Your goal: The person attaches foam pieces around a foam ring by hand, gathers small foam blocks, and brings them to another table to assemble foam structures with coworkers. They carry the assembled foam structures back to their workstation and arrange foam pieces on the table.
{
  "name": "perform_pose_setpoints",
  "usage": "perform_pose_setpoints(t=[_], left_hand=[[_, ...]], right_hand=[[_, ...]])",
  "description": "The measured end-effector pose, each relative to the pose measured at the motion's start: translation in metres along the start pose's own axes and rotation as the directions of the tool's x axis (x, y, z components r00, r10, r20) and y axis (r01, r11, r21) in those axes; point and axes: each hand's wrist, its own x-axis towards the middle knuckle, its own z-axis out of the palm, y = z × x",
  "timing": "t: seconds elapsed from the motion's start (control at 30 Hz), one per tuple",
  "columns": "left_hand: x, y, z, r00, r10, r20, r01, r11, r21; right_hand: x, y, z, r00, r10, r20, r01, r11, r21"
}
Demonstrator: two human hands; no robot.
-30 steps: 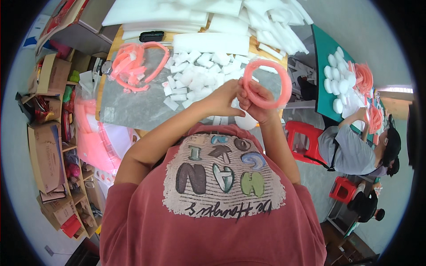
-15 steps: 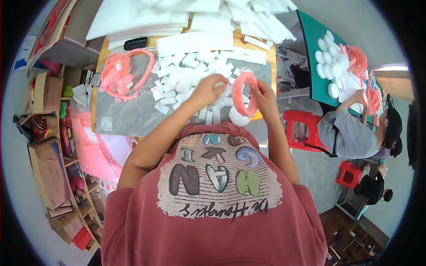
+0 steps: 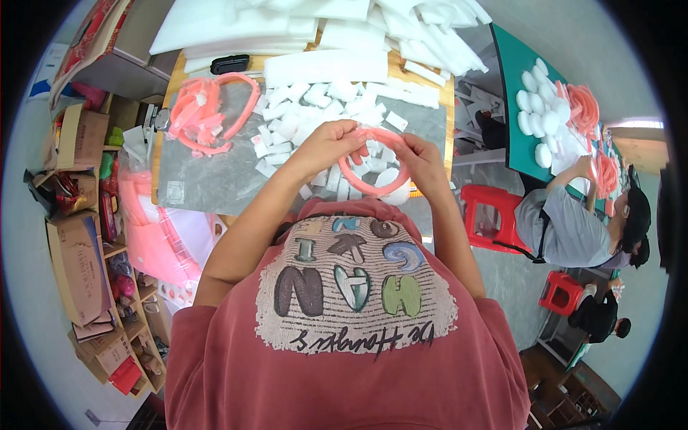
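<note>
A pink foam ring point(image 3: 356, 183) is held up over the near edge of the grey table top point(image 3: 208, 179). My left hand point(image 3: 338, 147) pinches its upper left, with the fingertips around the rim. On the upper right, my right hand point(image 3: 424, 163) is closed on the same ring. Whether a small piece sits under my left fingers is hidden. Small white foam blocks point(image 3: 283, 113) lie heaped just beyond the hands. A round white foam piece point(image 3: 388, 177) shows through and behind the ring's lower right.
Pink foam strips point(image 3: 193, 115) lie tangled at the table's left, near a black case point(image 3: 229, 64). White foam sheets point(image 3: 236, 25) are stacked at the back. On the right are a red stool point(image 3: 487, 215) and a co-worker point(image 3: 573, 222) at a green table point(image 3: 512, 100).
My left hand has moved from over the foam blocks to the ring's upper left. The ring has turned from nearly edge-on to face up, and my right hand still holds it.
</note>
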Motion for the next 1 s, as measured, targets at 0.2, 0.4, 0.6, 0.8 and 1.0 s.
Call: perform_pose_setpoints(t=[0.2,0.4,0.6,0.8,1.0], left_hand=[[-0.003,-0.005,-0.007,0.983,-0.015,0.18,0.047,0.983,-0.178],[-0.005,0.0,0.001,0.992,-0.083,0.091,0.082,0.996,0.02],[-0.009,-0.01,0.016,0.988,0.111,-0.106,-0.072,0.944,0.322],[-0.016,0.009,0.013,0.996,0.057,-0.075,-0.002,0.806,0.591],[-0.018,0.01,0.01,0.997,0.071,-0.032,-0.047,0.875,0.481]], right_hand=[[0.0,-0.008,-0.006,0.993,0.026,0.114,-0.029,0.999,0.03],[-0.01,-0.036,0.007,0.96,-0.262,0.098,0.279,0.873,-0.4],[-0.003,-0.035,0.013,0.962,-0.249,0.114,0.265,0.745,-0.613],[-0.002,-0.03,0.015,0.936,-0.288,0.202,0.352,0.747,-0.565],[-0.003,-0.039,0.014,0.937,-0.222,0.269,0.344,0.72,-0.602]])
